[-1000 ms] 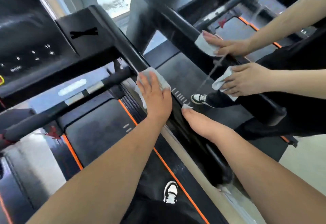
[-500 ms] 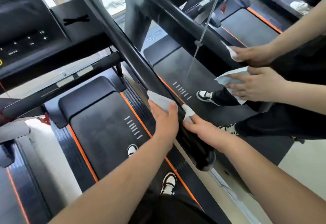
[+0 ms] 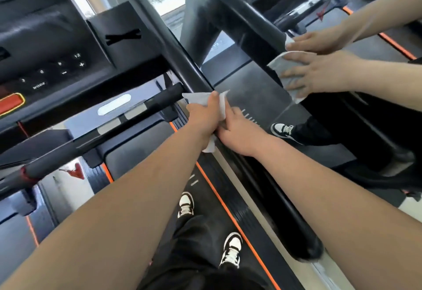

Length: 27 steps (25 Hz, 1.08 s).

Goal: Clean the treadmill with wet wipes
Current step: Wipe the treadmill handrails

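The treadmill's black right side rail (image 3: 175, 52) slopes from the console down toward the lower right. My left hand (image 3: 203, 118) grips this rail just below the point where the front handlebar meets it, with a white wet wipe (image 3: 196, 98) wrapped under its fingers. My right hand (image 3: 238, 133) holds the rail from the other side, right against the left hand, and a second piece of white wipe (image 3: 222, 107) shows between the two. A corner of wipe (image 3: 210, 147) hangs below my left wrist.
The console (image 3: 59, 68) with buttons and a red key (image 3: 10, 104) is at the left, above the front handlebar (image 3: 137, 112). My shoes (image 3: 186, 205) stand on the belt (image 3: 141, 152). At the right, another pair of hands (image 3: 319, 72) presses wipes on a similar rail, apparently a mirror image.
My hands slid down the rail with the wipes, then back up to the handlebar junction. My left hand went from lying flat on the wipe to gripping round the rail.
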Motion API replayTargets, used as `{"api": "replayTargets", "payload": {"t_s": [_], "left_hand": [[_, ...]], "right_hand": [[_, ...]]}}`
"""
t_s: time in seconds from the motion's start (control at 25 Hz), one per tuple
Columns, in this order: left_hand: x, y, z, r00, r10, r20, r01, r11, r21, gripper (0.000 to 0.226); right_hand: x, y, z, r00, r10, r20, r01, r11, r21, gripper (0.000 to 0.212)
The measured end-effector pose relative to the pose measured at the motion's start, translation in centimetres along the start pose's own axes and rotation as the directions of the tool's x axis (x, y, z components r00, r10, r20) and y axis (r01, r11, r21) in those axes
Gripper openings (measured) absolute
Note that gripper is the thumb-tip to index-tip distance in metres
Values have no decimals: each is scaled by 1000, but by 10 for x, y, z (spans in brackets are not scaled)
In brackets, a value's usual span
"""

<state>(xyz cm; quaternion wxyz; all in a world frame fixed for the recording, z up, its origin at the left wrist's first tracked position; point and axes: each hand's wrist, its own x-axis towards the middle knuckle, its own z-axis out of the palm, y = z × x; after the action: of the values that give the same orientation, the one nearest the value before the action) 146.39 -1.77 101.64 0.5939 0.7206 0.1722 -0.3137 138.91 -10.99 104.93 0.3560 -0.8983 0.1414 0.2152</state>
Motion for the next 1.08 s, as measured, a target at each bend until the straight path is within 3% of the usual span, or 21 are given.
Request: {"api": "replayTargets", "payload": {"t_s": [0.08, 0.28, 0.48, 0.6, 0.72, 0.8, 0.92, 1.04, 1.08], "left_hand": [[15, 13, -15, 994, 8, 105, -4, 999, -35, 72], [31, 15, -16, 998, -6, 63, 12, 995, -104, 100], [-43, -20, 13, 998, 14, -54, -18, 997, -72, 98], [-103, -77, 48, 998, 24, -54, -29, 995, -99, 111], [-153, -132, 82, 999, -12, -48, 6, 992, -126, 121], [-191, -159, 101, 996, -90, 19, 92, 983, -159, 120], [-240, -188, 121, 969, -228, 98, 244, 944, -223, 110], [-258, -205, 127, 943, -279, 181, 321, 907, -273, 74], [-263, -207, 126, 921, -297, 253, 367, 880, -301, 74]], "right_hand": [[23, -17, -7, 1000, -11, -1, 11, 998, 60, 81], [15, -23, -18, 997, -65, -38, 73, 951, 300, 54], [-49, 30, 0, 994, 108, 9, -102, 911, 400, 56], [-105, 71, 17, 980, 193, 39, -192, 887, 419, 48], [-164, 106, 33, 963, 268, 40, -261, 880, 398, 58], [-200, 124, 45, 949, 317, -5, -289, 873, 392, 49], [-246, 137, 69, 921, 383, -69, -293, 799, 525, 26], [-268, 145, 93, 908, 417, -43, -263, 647, 715, 41], [-273, 146, 98, 905, 424, -22, -261, 597, 759, 39]]}}
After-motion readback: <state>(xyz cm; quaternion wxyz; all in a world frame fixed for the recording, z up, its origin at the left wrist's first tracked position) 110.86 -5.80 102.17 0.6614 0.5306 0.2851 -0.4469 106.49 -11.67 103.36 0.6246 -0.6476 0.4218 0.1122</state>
